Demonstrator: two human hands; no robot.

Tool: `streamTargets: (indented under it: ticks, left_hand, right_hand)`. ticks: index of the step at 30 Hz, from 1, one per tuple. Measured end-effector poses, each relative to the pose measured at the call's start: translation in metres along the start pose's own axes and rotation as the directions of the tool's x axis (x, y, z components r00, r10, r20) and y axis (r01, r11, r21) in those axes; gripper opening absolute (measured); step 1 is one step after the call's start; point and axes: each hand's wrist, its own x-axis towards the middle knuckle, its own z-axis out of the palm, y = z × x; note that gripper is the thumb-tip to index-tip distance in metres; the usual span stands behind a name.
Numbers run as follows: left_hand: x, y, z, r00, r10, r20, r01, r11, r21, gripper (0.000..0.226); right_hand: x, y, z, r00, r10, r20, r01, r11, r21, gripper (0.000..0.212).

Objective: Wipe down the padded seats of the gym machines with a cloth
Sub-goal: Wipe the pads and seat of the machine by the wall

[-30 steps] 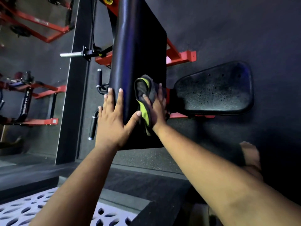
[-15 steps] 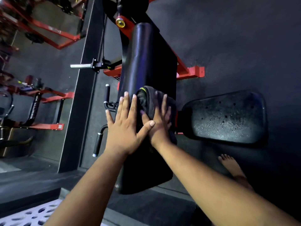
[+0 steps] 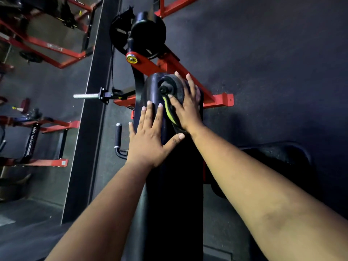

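A long black padded backrest point(image 3: 169, 185) runs up the middle of the view on a red-framed gym machine. My left hand point(image 3: 148, 136) lies flat on the pad's left side, fingers straight and spread. My right hand point(image 3: 186, 104) presses a dark cloth with a yellow-green edge point(image 3: 170, 102) against the pad's upper end, fingers straight. The machine's black padded seat point(image 3: 282, 155) sits to the right, partly hidden behind my right forearm.
Red frame bars point(image 3: 218, 101) and a black roller pad point(image 3: 148, 32) lie beyond the backrest's top. A chrome peg point(image 3: 85, 96) and black handles point(image 3: 118, 135) stick out on the left. More red machines point(image 3: 47, 48) stand at far left. Dark rubber floor surrounds everything.
Both hands have slid up the backrest from its lower part to its upper end, the right one carrying the cloth along. The view has moved in closer over the pad.
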Motion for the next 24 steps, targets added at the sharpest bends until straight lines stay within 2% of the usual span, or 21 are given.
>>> streamTargets:
  ticks: [3,6,8,10,13,16,18,20,21,23,24]
  left_hand:
    - [0.005,0.002,0.004,0.999,0.021,-0.046,-0.024,0.998,-0.05,0.107]
    - [0.005,0.0,0.006,0.997,0.039,-0.06,-0.044,0.997,-0.071,0.107]
    - [0.006,-0.002,0.006,0.998,0.038,-0.056,-0.043,0.996,-0.084,0.106]
    - [0.005,-0.002,0.006,0.997,0.041,-0.058,-0.047,0.994,-0.094,0.107]
    - [0.008,-0.003,0.006,0.997,0.044,-0.058,-0.05,0.993,-0.106,0.114]
    - [0.008,-0.003,0.005,0.997,0.047,-0.057,-0.053,0.992,-0.118,0.113]
    - [0.008,-0.003,0.006,0.997,0.048,-0.053,-0.054,0.991,-0.12,0.111]
    - [0.007,-0.003,0.007,0.997,0.047,-0.057,-0.053,0.992,-0.111,0.109]
    - [0.007,-0.004,0.007,0.997,0.047,-0.061,-0.054,0.992,-0.111,0.109]
    - [0.008,-0.004,0.008,0.997,0.046,-0.061,-0.052,0.993,-0.11,0.107]
    - [0.009,-0.005,0.008,0.997,0.043,-0.057,-0.049,0.993,-0.106,0.107]
  right_hand:
    - [0.01,0.033,0.006,0.998,0.059,-0.036,-0.059,0.998,0.024,0.076]
    - [0.002,0.06,0.009,0.962,0.272,-0.026,-0.27,0.961,0.063,0.079]
    - [-0.005,0.048,0.007,0.934,0.356,-0.017,-0.353,0.931,0.094,0.083]
    - [-0.015,0.012,0.005,0.957,0.288,-0.028,-0.282,0.95,0.136,0.085]
    - [-0.017,-0.033,0.004,1.0,-0.021,0.012,0.021,0.999,0.034,0.071]
    - [0.011,-0.023,0.002,0.99,-0.143,0.005,0.143,0.99,0.004,0.068]
    - [0.024,0.011,0.006,0.998,-0.048,-0.036,0.049,0.998,0.027,0.077]
    - [0.022,0.045,0.008,0.987,0.156,-0.045,-0.152,0.984,0.097,0.088]
    - [0.019,0.062,0.011,0.975,0.223,-0.02,-0.219,0.968,0.12,0.087]
    - [0.006,0.086,0.014,0.969,0.249,0.012,-0.247,0.954,0.171,0.064]
    - [-0.002,0.092,0.014,0.965,0.262,0.008,-0.258,0.942,0.216,0.064]
